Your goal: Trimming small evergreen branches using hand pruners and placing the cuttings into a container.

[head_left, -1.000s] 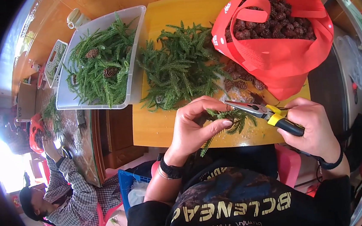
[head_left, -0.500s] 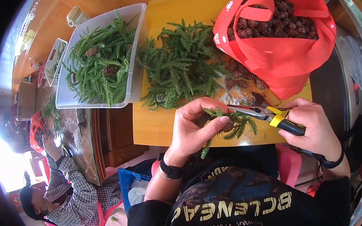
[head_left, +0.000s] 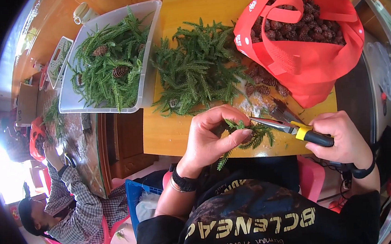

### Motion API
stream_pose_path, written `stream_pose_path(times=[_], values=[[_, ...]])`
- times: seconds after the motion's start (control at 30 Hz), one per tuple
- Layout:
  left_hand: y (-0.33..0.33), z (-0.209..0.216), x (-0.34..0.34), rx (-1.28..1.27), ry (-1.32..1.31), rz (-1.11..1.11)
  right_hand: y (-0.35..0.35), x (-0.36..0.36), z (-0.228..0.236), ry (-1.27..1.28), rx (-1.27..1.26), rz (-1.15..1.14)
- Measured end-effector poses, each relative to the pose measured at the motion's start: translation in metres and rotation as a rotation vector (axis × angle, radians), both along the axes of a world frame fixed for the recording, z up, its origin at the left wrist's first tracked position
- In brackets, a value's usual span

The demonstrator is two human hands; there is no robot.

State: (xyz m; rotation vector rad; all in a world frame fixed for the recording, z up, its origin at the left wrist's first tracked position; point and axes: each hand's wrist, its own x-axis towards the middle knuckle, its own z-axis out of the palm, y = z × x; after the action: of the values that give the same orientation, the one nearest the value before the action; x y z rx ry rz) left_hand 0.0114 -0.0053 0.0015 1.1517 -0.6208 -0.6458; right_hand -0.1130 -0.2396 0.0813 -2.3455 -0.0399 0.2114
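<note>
My left hand (head_left: 212,132) pinches a green pine sprig (head_left: 265,135) between thumb and fingers, above the near edge of the yellow table (head_left: 169,138). Part of a brown pine cone (head_left: 249,138) shows among its needles by the thumb; the fingers hide the rest. In my right hand (head_left: 343,132) is a pair of long-nose pliers (head_left: 317,137) with yellow and black handles. Their narrow jaws point left, with the tips at the sprig beside my left fingertips. Whether the tips grip anything is too small to tell.
Beyond my hands lies a pile of green sprigs (head_left: 195,66). A clear plastic bin (head_left: 145,87) of sprigs and cones stands left. A red bag (head_left: 312,72) full of cones stands right, with loose cones (head_left: 263,90) and a brush (head_left: 284,111) nearby. A co-worker (head_left: 80,215) sits at far left.
The pliers have shifted slightly right and toward me, and their tips sit a little lower by the sprig. My left hand keeps its pinch on the sprig, almost unmoved.
</note>
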Motion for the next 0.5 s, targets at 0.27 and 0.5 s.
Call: stream_pose_path(times=[0.27,0.5], values=[[-0.001,-0.004,0.006,-0.047,-0.21,0.039,-0.011,0.004,0.004,0.248,0.222,0.054],[0.001,-0.008,0.013,-0.143,-0.25,-0.035,-0.019,0.009,0.002,0.435,0.403,0.15]])
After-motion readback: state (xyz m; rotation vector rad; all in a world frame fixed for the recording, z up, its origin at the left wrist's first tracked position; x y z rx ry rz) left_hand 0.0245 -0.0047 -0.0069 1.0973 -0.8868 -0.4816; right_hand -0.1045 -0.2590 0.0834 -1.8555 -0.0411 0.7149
